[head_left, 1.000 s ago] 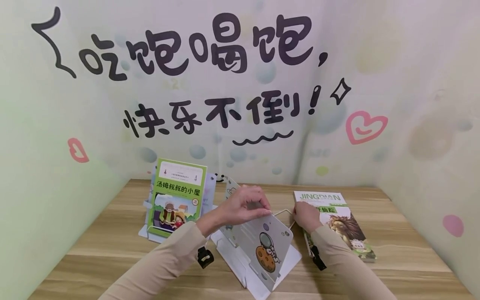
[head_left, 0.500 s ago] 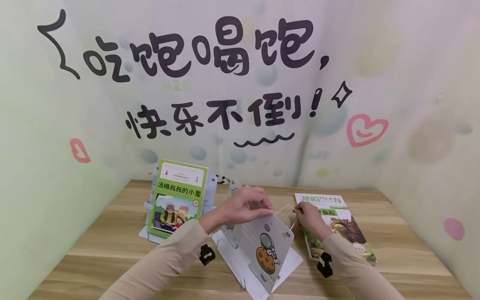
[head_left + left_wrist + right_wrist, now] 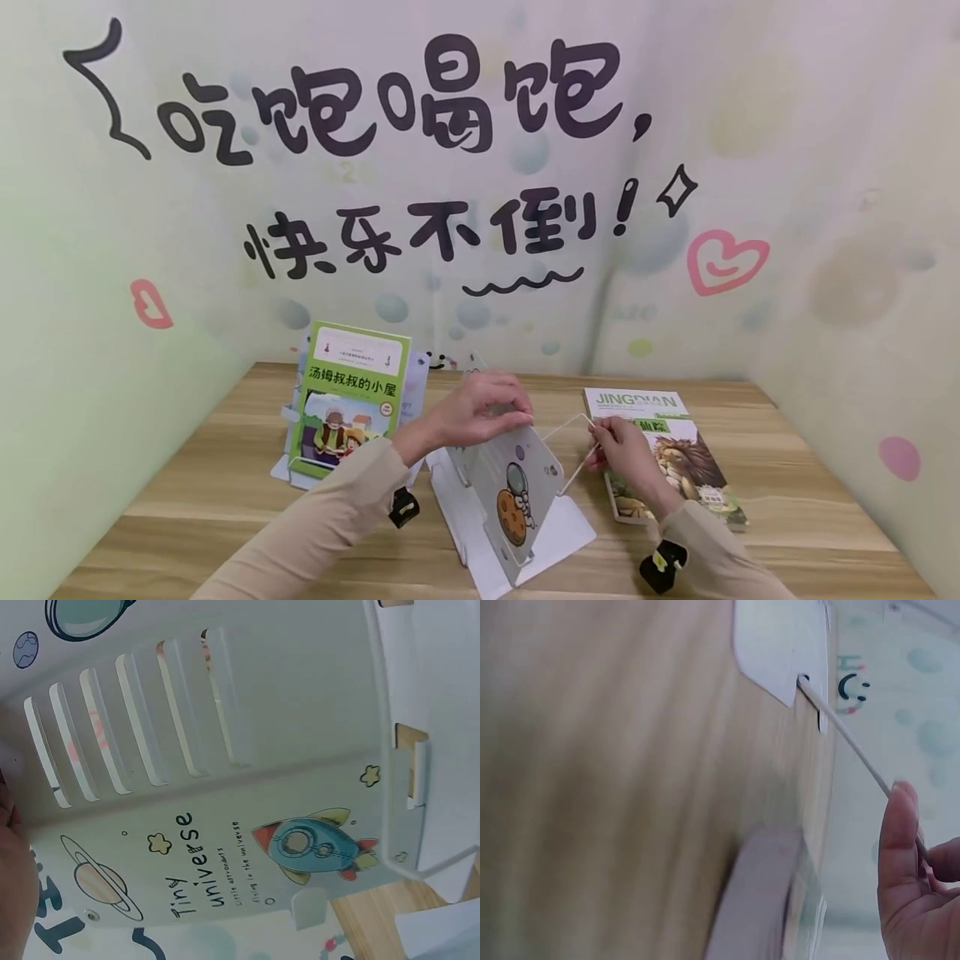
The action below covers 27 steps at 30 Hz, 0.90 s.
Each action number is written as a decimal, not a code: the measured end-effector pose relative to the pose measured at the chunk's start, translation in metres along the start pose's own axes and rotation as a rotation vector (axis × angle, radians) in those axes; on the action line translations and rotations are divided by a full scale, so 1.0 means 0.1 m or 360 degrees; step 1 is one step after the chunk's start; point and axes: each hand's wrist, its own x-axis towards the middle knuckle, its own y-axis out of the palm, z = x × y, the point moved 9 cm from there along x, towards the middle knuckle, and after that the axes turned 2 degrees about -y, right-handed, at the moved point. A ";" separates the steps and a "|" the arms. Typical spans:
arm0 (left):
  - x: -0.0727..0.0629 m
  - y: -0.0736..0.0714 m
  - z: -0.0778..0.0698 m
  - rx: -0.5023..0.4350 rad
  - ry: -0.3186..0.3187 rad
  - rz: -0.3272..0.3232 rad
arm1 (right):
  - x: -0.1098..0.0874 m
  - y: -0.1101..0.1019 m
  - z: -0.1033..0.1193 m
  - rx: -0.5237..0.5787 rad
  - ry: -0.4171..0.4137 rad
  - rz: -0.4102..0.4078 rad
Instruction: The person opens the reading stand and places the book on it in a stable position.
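Note:
My left hand grips the top edge of a white folding book stand at the middle of the table, its raised panel printed with an astronaut. The left wrist view shows the slotted front of the panel, with a rocket and planet below the slots. My right hand pinches the bent end of a thin white wire leg, which angles out from behind the panel. In the right wrist view, thumb and fingers close on that wire, whose far end sits in a small hole in the stand.
Further left, a green-covered book leans upright on another stand. A book with a lion on its cover lies flat beside and under my right hand. Behind the wooden table hangs a printed white backdrop.
My right hand has drawn the wire leg outward from the panel's back, its wrist shifting right and down. The panel has moved slightly left with my left hand still on its top edge.

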 end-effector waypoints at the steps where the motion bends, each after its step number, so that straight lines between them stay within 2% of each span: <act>1: -0.01 -0.01 0.01 0.0004 0.0009 -0.0008 | -0.02 0.00 0.01 -0.0004 -0.0002 -0.0008; 6: -0.05 -0.04 0.01 -0.0003 0.0013 -0.0023 | -0.13 0.02 0.09 0.0035 -0.0091 -0.0064; 9: -0.07 -0.05 0.01 -0.0032 -0.0020 -0.0031 | -0.19 0.09 0.17 0.0092 -0.0187 -0.0010; 13: -0.10 -0.06 0.03 -0.0073 -0.0104 -0.0023 | -0.22 0.25 0.22 0.0149 -0.0304 0.0285; 16: -0.10 -0.07 0.05 -0.0099 -0.0144 -0.0019 | -0.25 0.36 0.19 0.0126 -0.0341 0.0549; 18: -0.10 -0.07 0.05 -0.0103 -0.0151 -0.0023 | -0.27 0.41 0.14 0.0097 -0.0342 0.0680; 22: -0.10 -0.06 0.05 -0.0115 -0.0159 -0.0026 | -0.27 0.49 0.05 0.0023 -0.0340 0.0828; 27: -0.09 -0.04 0.05 -0.0110 -0.0165 -0.0024 | -0.28 0.61 0.05 0.0005 -0.0369 0.0920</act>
